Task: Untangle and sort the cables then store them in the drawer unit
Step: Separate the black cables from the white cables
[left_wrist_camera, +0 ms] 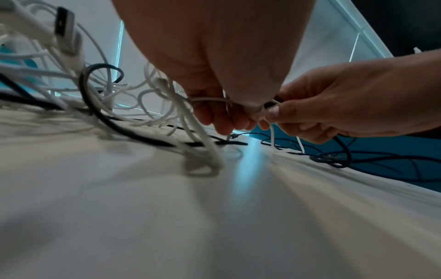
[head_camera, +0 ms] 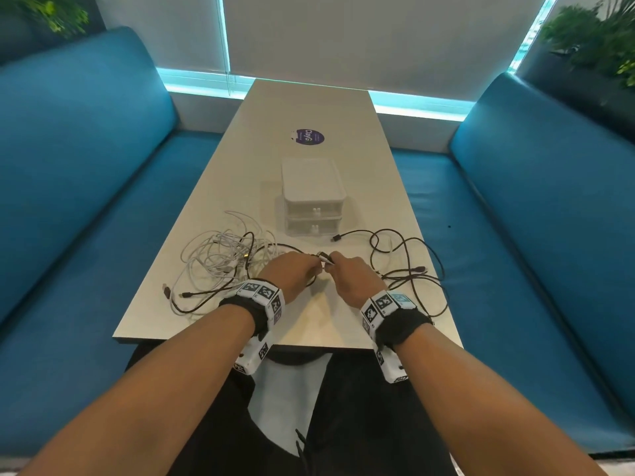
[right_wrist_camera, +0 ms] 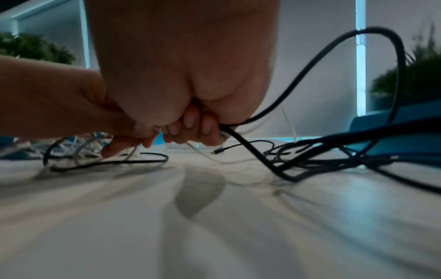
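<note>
together, the left hand [head_camera: 294, 271] and right hand [head_camera: 350, 274] pinch one white cable [left_wrist_camera: 207, 143]; one two-drawer unit [head_camera: 312, 197] sits just beyond, both drawers closed.

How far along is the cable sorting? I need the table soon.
Partly sorted: black cables lie right, a mostly white tangle left. Left hand and right hand pinch a white cable between them. Drawer unit is shut; nothing visibly stored.
</note>
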